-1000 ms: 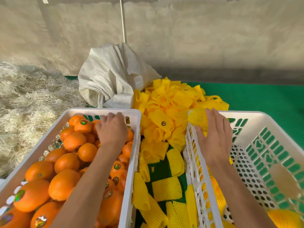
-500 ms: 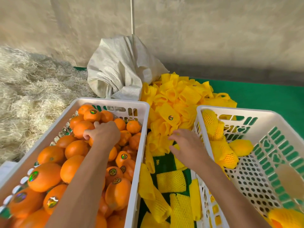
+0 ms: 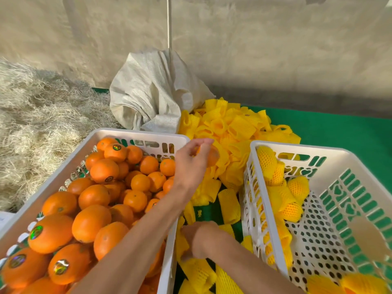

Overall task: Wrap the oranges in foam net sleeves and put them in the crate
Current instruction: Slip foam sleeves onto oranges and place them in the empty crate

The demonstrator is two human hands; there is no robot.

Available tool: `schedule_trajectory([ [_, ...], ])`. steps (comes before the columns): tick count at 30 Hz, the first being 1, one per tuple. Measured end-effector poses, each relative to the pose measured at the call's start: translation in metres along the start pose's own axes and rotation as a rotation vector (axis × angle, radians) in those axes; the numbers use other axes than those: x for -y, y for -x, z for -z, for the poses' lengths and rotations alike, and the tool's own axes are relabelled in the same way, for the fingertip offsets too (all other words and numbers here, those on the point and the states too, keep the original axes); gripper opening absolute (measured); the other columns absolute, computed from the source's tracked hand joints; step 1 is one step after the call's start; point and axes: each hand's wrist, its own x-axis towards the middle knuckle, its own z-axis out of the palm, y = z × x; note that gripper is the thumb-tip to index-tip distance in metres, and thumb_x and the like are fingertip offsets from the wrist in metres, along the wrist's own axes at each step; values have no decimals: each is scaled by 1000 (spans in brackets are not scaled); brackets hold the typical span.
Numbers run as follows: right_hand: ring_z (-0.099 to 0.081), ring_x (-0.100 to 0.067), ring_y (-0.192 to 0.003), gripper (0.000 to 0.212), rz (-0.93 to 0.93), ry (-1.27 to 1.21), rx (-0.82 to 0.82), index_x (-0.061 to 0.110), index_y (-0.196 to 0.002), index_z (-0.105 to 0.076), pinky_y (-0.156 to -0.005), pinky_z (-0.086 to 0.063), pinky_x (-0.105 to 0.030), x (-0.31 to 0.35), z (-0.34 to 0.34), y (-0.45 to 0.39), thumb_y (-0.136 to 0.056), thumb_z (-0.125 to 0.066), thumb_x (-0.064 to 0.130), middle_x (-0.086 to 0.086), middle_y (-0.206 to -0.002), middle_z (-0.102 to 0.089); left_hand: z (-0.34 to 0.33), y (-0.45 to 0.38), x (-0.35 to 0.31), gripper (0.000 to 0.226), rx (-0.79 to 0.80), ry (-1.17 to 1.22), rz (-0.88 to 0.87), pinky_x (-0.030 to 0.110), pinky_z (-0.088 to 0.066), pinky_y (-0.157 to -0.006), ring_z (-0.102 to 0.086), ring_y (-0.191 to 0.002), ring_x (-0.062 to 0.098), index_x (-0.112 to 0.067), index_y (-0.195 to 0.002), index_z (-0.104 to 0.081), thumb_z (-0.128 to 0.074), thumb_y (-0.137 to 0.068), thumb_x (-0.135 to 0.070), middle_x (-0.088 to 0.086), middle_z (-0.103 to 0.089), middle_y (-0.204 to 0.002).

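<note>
A left hand grips a smooth round orange above ribbed yellow foam net sleeves; the right hand pinches one sleeve between white perforated crates.

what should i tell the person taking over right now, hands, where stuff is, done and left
Left hand: raised over the gap between the crates, holding a bare orange.
Right hand: down in the gap among the loose foam sleeves, fingers on one; the grip is hard to see.
Left crate: full of bare oranges.
Right crate: a few wrapped oranges along its near side and corner, mostly bare floor.
Done: a few oranges wrapped and placed.
Left: sleeve the orange in hand, put it in the right crate, then work through the left crate. More sleeves are piled behind the crates.
</note>
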Motion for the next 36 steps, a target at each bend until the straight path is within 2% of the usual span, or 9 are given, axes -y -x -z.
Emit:
schedule_trajectory([
  [4,-58,-34,-123,35,46,-255,-194,9,-134,-56,-98,-51,-39,-26,8,0,-103,-53,26,-15,-135,-58,-11,3,9,30,76,262,239,48,-62,-86,-67,-114,33,-19,-124,-66,-73,-95,-14,10,-66,-126],
  [7,-73,-29,-83,19,-40,-589,-421,5,-97,-62,-72,-59,-37,-62,16,13,-97,-52,21,-15,-95,-70,-9,0,20,49,70,286,243,43,-61,-93,-71,-110,29,-18,-134,-61,-80,-89,-14,10,-69,-124],
  [11,-66,-34,-69,36,-312,-714,-1009,11,-67,-52,-65,-53,-42,-108,31,24,-93,-59,35,-13,-67,-64,-5,-3,23,50,90,364,319,37,-58,-99,-74,-109,21,-10,-127,-67,-79,-88,-40,8,-76,-119],
  [14,-47,-26,-57,42,-335,-792,-1241,10,-62,-44,-52,-29,-35,-120,35,19,-93,-65,28,-6,-56,-47,-4,-5,26,56,250,370,381,45,-51,-110,-70,-117,17,-21,-127,-68,-73,-87,-60,1,-76,-123],
  [21,-57,-27,-73,23,-245,-839,-1293,11,-91,-59,-62,-39,-33,-126,32,8,-87,-76,25,-5,-80,-62,-5,-5,23,83,579,494,597,36,-44,-113,-58,-135,19,-18,-152,-48,-61,-87,-68,6,-64,-143],
  [27,-58,-16,-58,17,-80,-987,-1260,14,-109,-68,-57,-44,-34,-128,28,1,-101,-60,27,4,-66,-60,-2,-7,27,52,275,425,516,42,-54,-106,-69,-119,27,-17,-122,-69,-71,-86,-55,13,-75,-121],
  [30,-56,-18,-55,26,-43,-1059,-1272,19,-122,-69,-55,-45,-32,-131,27,-1,-104,-54,28,-3,-65,-62,-8,-2,32,39,166,185,310,23,-59,-79,-74,-92,17,-21,-98,-79,-78,-81,-56,-1,-80,-94],
  [33,-50,-9,-55,22,-33,-1057,-1364,19,-113,-72,-55,-40,-24,-126,28,3,-105,-53,27,3,-68,-63,-16,5,42,27,109,-183,7,17,-52,-62,-67,-76,5,-29,-94,-75,-82,-82,-53,-8,-73,-83],
  [36,-37,-10,-54,27,-79,-999,-1462,22,-79,-57,-62,-34,-33,-118,30,11,-105,-52,27,7,-55,-44,-18,5,51,40,130,-337,-74,27,-58,-74,-65,-89,9,-33,-109,-69,-76,-80,-60,-4,-66,-102],
])
